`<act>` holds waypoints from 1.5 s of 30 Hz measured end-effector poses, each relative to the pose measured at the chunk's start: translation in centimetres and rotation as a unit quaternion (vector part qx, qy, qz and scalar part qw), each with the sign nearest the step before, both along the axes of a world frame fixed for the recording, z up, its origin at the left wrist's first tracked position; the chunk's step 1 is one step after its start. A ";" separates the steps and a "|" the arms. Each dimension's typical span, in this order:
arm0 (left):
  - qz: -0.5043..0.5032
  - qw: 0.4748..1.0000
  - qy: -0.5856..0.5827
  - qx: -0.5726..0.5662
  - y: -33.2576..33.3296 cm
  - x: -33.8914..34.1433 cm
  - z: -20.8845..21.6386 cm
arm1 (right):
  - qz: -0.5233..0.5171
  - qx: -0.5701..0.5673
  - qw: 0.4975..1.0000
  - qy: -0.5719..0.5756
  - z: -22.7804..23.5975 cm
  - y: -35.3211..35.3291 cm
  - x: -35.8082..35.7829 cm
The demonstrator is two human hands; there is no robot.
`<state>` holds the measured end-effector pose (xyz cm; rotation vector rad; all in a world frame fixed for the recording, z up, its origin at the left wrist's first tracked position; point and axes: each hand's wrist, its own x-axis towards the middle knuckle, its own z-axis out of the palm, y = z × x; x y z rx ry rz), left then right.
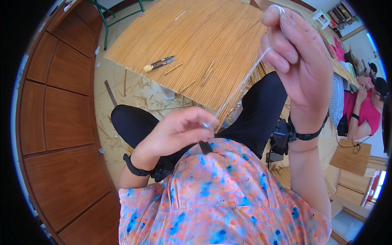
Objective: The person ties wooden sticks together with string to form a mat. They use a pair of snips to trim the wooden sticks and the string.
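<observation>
Right hand (304,61) raised, fingers curled, gripping one white thread (252,70); left hand (175,128) lower, pinching it; one pair of snips (159,63), one mat (204,32).

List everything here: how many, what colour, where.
String: one, white, from right hand to left hand.
Mat: one, tan, upper centre.
Snips: one, dark with yellow end, on mat.
Floor: one, pale, around mat.
Loose stalks: many, tan, on mat and floor.
Cupboard: one, brown, left.
Metal frame: one, green, upper left.
Stool: one, white, upper right.
Other people: at least one, pink top, right.
Board: one, light brown, right.
Trousers: one pair, black, centre.
Floral top: one, multicoloured, bottom.
Wrist straps: two, black, left and right.
Left hand: one, centre.
Right hand: one, raised, upper right.
</observation>
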<state>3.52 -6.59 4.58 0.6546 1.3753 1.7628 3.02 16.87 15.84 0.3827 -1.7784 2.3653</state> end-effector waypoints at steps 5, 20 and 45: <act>0.193 0.981 0.008 -0.024 -2.4 -0.3 -1.2 | -0.011 0.196 0.980 -0.002 -2.5 1.6 -3.8; 0.161 0.985 -0.058 -0.036 0.9 -3.6 1.0 | 0.153 0.201 0.963 -0.097 -10.0 -2.7 -0.9; 0.184 0.967 -0.089 0.149 1.9 -2.9 -1.0 | 0.103 0.236 0.961 -0.101 -10.7 0.2 -1.6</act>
